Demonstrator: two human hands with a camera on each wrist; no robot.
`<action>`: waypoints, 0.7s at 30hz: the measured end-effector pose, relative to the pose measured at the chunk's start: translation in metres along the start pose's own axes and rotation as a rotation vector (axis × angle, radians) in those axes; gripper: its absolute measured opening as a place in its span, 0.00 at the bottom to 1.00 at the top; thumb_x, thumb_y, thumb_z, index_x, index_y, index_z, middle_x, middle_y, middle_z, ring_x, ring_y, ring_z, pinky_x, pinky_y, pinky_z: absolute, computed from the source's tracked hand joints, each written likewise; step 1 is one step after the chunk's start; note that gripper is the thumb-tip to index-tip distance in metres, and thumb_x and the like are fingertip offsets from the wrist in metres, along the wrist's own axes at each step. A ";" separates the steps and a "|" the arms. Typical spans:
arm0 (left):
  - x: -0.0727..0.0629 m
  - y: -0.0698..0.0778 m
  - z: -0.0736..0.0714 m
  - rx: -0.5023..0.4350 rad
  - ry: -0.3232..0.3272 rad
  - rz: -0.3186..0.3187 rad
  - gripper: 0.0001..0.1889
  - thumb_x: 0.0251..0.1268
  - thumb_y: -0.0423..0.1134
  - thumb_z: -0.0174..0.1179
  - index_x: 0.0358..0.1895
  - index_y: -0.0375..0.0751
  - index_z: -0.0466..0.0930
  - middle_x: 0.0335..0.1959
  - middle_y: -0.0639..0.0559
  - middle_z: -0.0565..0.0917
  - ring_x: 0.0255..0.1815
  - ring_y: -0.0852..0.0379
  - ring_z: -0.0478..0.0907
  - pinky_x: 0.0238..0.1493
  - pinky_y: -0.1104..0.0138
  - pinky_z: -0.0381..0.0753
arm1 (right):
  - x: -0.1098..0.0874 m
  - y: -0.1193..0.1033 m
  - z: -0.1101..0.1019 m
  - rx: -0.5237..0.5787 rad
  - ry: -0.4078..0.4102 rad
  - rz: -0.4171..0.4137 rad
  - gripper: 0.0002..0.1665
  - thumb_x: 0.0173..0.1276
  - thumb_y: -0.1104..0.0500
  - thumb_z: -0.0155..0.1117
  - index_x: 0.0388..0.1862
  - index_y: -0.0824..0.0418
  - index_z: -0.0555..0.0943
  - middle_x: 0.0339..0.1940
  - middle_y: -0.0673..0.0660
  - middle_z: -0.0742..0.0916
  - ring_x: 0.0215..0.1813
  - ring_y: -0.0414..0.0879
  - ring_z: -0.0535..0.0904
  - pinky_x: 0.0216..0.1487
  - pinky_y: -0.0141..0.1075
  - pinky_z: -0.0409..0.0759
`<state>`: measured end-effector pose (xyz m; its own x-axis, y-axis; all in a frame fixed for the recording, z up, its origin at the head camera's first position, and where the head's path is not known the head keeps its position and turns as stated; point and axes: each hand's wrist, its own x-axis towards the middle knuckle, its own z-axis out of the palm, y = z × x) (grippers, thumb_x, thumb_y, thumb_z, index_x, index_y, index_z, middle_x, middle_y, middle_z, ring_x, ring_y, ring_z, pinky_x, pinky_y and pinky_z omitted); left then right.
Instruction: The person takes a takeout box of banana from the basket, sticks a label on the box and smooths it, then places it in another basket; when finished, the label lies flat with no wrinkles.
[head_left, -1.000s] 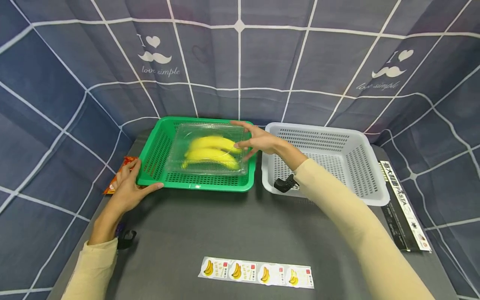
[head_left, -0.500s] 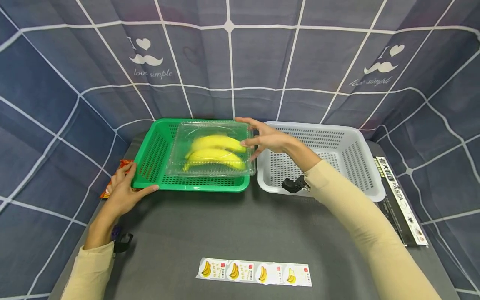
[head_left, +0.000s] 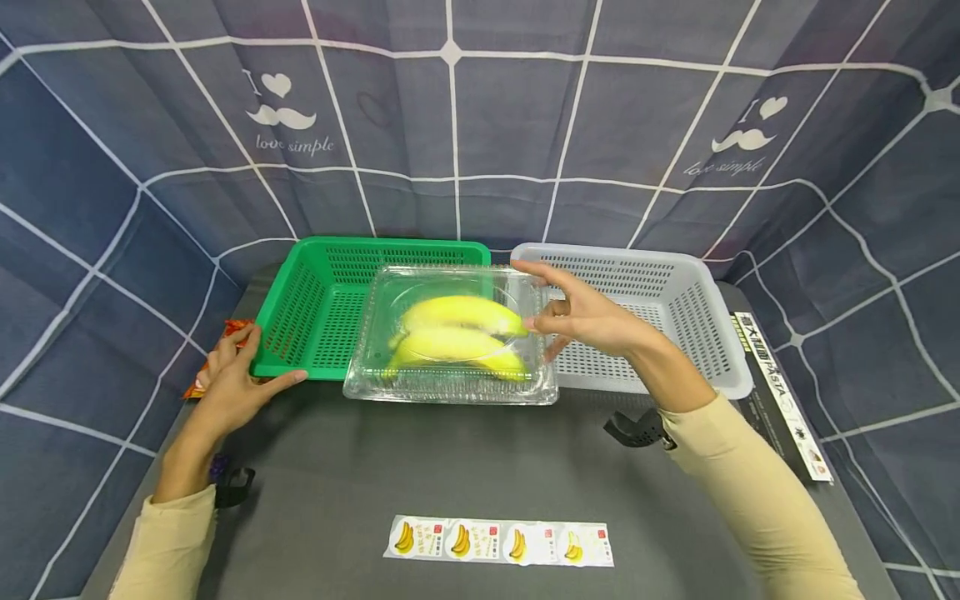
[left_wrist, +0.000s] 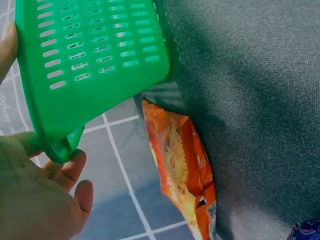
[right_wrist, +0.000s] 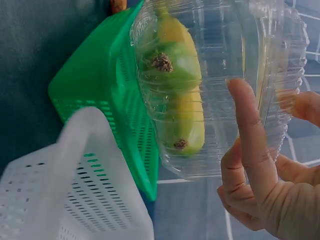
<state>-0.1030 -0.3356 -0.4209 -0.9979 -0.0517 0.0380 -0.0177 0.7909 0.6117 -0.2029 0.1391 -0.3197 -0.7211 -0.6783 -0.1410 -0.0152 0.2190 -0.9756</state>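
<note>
My right hand (head_left: 592,317) grips the right side of a clear plastic clamshell container (head_left: 450,395), thumb and fingers pinching its edge. Two yellow bananas (head_left: 459,337) lie inside; their greenish ends face the right wrist camera. Raised over the front right part of the green basket (head_left: 291,346), the container overlaps the basket's front rim. My left hand (head_left: 232,383) holds the basket's left front corner, its fingers curled under the rim in the left wrist view. The basket's right part is partly hidden behind the container.
A white basket (head_left: 682,333) stands right of the green one. Beyond it lies a black pasta box (head_left: 783,400). An orange snack bag (left_wrist: 180,165) is by the green basket's left side. A strip of banana stickers (head_left: 498,542) lies on the grey table (head_left: 450,467) in front.
The container with the bananas has come up out of the green basket, moving right and toward me in my right hand. My left hand stays on the basket corner.
</note>
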 end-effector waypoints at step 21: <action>0.003 -0.003 0.000 0.022 -0.006 -0.007 0.56 0.61 0.56 0.66 0.78 0.37 0.35 0.77 0.30 0.41 0.72 0.23 0.37 0.59 0.30 0.33 | -0.070 0.047 0.032 -0.020 0.068 -0.122 0.47 0.67 0.68 0.64 0.80 0.53 0.53 0.80 0.50 0.52 0.41 0.52 0.80 0.26 0.49 0.83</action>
<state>-0.1057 -0.3380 -0.4224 -0.9981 -0.0538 0.0290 -0.0260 0.8039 0.5942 -0.1307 0.1742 -0.3607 -0.7585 -0.6516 -0.0094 -0.1188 0.1524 -0.9811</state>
